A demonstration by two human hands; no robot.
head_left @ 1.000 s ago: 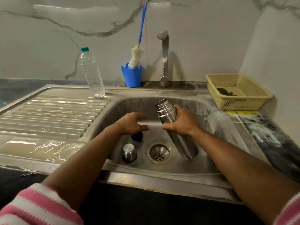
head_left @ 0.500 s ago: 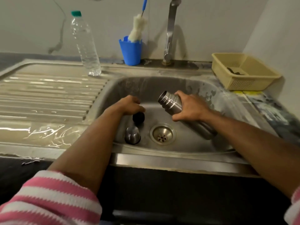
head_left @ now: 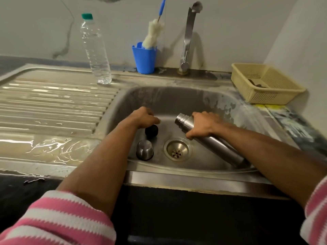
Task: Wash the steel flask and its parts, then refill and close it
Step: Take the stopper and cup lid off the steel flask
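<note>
Over sink (head_left: pixel 230 103), right hand (head_left: pixel 201 125) around flask (head_left: pixel 217 145)

A pale marble-veined wall (head_left: pixel 230 32) rises at twelve o'clock behind the dark stone countertop (head_left: pixel 26 59). A plain white side wall (head_left: pixel 300 41) stands at two o'clock. Light is dim.

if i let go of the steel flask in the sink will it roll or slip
Probably. The steel flask is a smooth round cylinder lying tilted in the right hand, so it could roll toward the drain. The wet-looking sink suggests it may slide. It looks rigid, not fragile.
</note>
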